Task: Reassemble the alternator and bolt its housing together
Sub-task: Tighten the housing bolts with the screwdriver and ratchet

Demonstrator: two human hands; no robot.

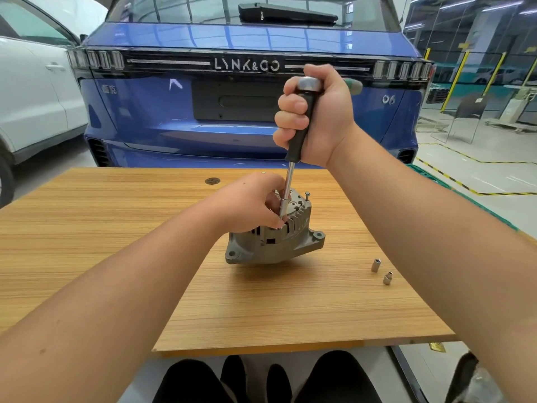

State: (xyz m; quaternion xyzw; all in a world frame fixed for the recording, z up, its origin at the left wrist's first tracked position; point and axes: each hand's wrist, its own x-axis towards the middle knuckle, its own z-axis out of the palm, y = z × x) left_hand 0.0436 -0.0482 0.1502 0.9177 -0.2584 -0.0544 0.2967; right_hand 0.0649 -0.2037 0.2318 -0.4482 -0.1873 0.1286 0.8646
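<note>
A grey cast alternator (279, 242) stands slightly tilted in the middle of the wooden table (116, 228). My right hand (316, 117) grips the black handle of a nut driver (299, 126) held nearly upright, its steel shaft and socket set on the top of the housing. My left hand (252, 202) rests on the alternator's top, its fingertips pinching the socket end of the driver. One bolt (307, 196) sticks up from the housing's far right edge.
Two loose steel sockets (375, 265) (387, 278) lie on the table to the right of the alternator. A blue car (232, 112) stands right behind the table and a white car (29, 97) at the left. My knees show below the table's near edge.
</note>
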